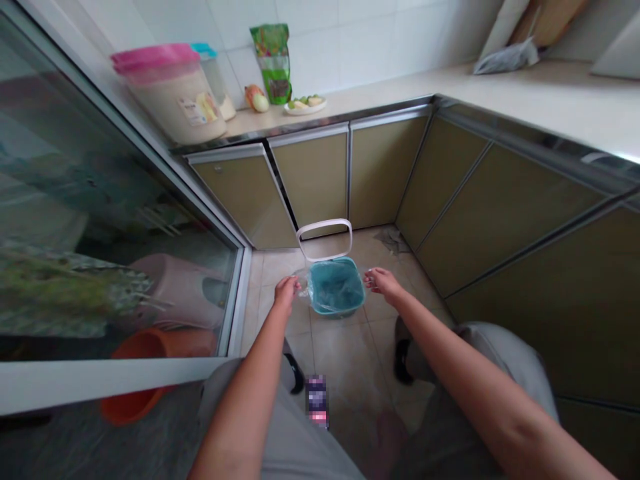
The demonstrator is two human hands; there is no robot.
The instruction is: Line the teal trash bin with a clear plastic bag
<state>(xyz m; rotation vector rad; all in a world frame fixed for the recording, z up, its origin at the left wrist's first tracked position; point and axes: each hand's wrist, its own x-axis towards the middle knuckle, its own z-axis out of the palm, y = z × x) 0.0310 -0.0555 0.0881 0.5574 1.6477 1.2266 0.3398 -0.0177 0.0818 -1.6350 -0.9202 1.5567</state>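
A teal trash bin point(340, 311) stands on the tiled floor in front of me, its white rim frame point(325, 258) tilted up at the far side. A clear plastic bag point(311, 288) lines the bin and spreads past its sides. On the left, my left hand point(287, 289) is closed on the bag's edge. My right hand point(383, 280) pinches the bag's other edge, just right of the bin. The bottom of the bin's inside is blurred by the plastic.
Low cabinets point(310, 180) run behind and to the right under a countertop point(375, 93). A glass sliding door point(100, 200) is at left, with an orange basin point(135, 360) behind it. A phone-like object point(317, 400), pixelated, lies between my feet. A pink-lidded container point(175, 100) stands on the counter.
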